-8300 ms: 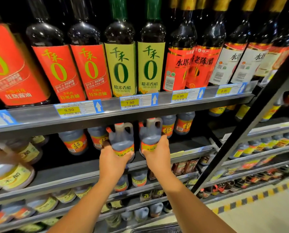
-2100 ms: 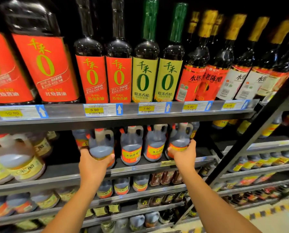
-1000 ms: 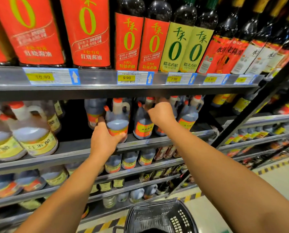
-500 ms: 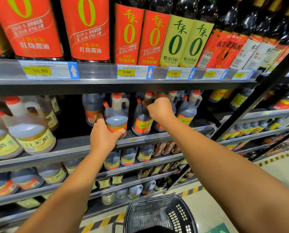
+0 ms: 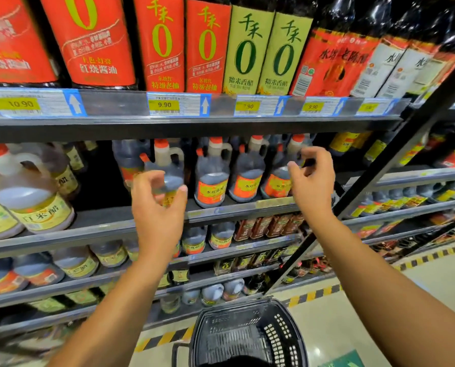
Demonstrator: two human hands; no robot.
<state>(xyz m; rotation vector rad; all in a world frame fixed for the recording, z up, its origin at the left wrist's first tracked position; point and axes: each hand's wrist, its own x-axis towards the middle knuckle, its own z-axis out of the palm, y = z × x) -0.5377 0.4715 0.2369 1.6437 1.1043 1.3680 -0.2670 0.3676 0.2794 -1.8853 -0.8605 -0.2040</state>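
Dark jug [image 5: 168, 169] upright, red cap [image 5: 161, 143] topmost.

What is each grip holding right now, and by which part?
Nothing is held. The left grip hovers, fingers loosely curled, in front of a dark jug without closing on it; the right grip is likewise free.

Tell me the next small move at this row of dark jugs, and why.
Probably the left hand grips the leftmost jug and slides it right: a gap parts it from the three close-set jugs, and both it and the right hand hover, holding nothing.
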